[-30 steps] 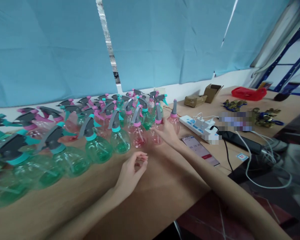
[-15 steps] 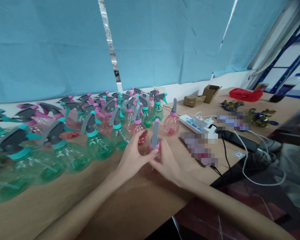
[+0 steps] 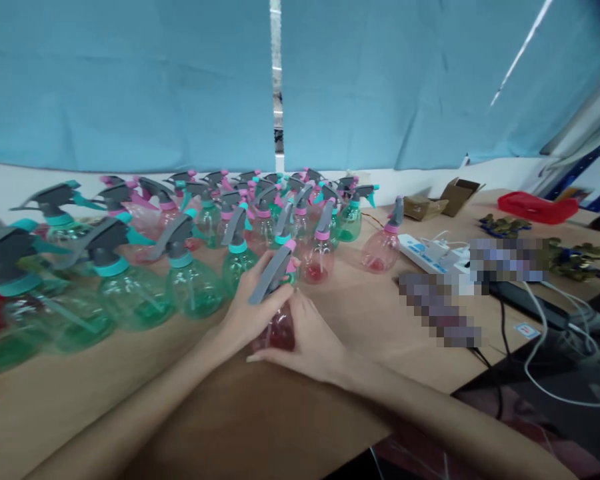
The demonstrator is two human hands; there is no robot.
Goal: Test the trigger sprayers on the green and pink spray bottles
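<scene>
Between my hands is a pink spray bottle (image 3: 275, 328) with a grey and pink spray head tilted to the upper right. My left hand (image 3: 247, 310) is closed round its neck, just under the spray head. Lower down, my right hand (image 3: 313, 340) wraps the bottle's body from the right, thumb across the near side. A green bottle (image 3: 237, 267) and a pink bottle (image 3: 319, 263) stand just beyond my hands. Another pink bottle (image 3: 381, 250) stands apart to the right.
Rows of green and pink spray bottles fill the left and back of the wooden table (image 3: 210, 413). At the right lie a white power strip (image 3: 423, 253), cables, blurred flat items, open cardboard boxes (image 3: 460, 197), a red tray (image 3: 537, 207) and brass-coloured parts (image 3: 580, 259).
The view has turned left. The held bottle has tilted, its spray head turned, and more of its body shows. My left hand has closed round the neck; my right hand has moved onto the body.
</scene>
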